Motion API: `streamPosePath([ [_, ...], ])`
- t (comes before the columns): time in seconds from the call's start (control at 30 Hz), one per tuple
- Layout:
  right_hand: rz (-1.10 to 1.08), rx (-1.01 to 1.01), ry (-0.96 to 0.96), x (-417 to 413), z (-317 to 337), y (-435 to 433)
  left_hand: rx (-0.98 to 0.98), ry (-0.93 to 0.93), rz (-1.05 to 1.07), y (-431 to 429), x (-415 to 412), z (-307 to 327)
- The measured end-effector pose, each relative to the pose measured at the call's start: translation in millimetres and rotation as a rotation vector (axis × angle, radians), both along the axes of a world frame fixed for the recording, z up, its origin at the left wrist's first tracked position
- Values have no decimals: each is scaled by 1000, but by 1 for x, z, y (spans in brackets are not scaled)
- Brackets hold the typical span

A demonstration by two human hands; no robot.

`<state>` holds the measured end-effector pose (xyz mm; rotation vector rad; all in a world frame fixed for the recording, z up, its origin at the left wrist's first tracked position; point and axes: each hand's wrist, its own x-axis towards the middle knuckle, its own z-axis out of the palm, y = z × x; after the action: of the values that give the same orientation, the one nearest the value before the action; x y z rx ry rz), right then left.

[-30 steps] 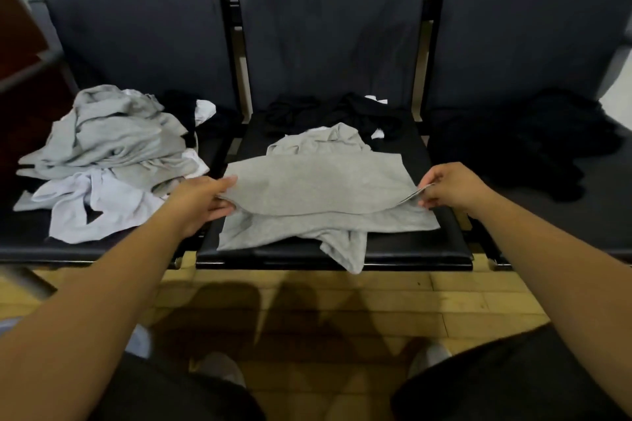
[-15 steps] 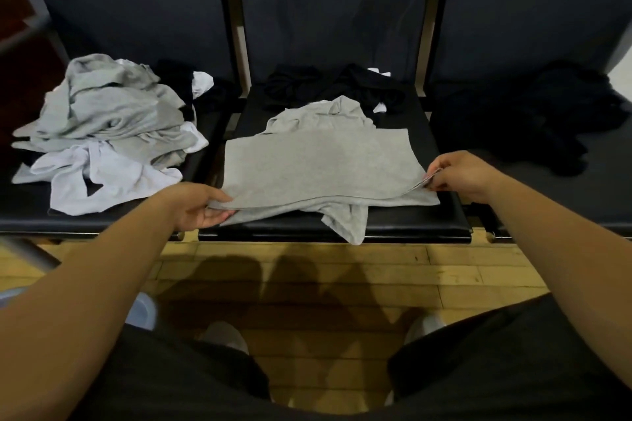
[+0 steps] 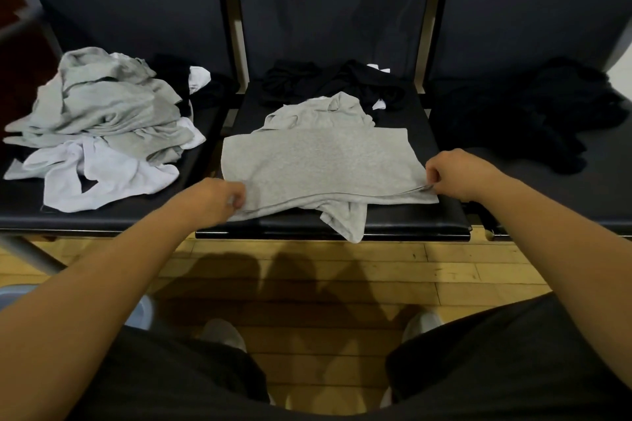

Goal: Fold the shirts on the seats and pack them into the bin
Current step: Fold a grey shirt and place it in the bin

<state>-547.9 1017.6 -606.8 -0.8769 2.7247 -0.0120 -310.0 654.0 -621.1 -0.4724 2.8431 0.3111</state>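
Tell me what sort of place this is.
Probably a waiting area or sports hall: a row of joined black padded seats, a wooden plank floor, a grey shirt spread on one seat.

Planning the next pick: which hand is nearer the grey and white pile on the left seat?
Left. The left hand pinches the grey shirt beside the pile; the right hand pinches its opposite corner.

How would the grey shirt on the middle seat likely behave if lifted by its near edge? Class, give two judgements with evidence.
Probably floppy: part of the grey shirt hangs limp off the middle seat. Likely light: the left hand and right hand hold its edge by pinching. It would probably sag between them.
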Motion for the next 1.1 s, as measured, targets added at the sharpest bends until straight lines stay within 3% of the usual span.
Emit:
streamPosePath([
  [0.07,-43,-43,30,1,0,1,-75,35,-3,0,-1,-7],
  [0.2,-107,-241,-29,6,-10,9,-273,340,-99,-10,5,-19],
  [0.3,-40,-376,-14,15,-22,17,-181,382,-241,-9,9,-25],
  [0.43,147,-372,87,20,-39,28,-107,437,-374,-6,11,-28],
  [0.57,149,-427,223,19,-48,38,-49,522,-266,-8,12,-12],
  [0.67,174,-469,238,20,-46,42,-22,471,-337,-10,17,-8],
  [0.8,308,-339,213,23,-50,41,0,317,-407,-6,23,-19],
  [1.1,422,-317,542,24,-61,34,-68,357,-384,4,21,-27],
])
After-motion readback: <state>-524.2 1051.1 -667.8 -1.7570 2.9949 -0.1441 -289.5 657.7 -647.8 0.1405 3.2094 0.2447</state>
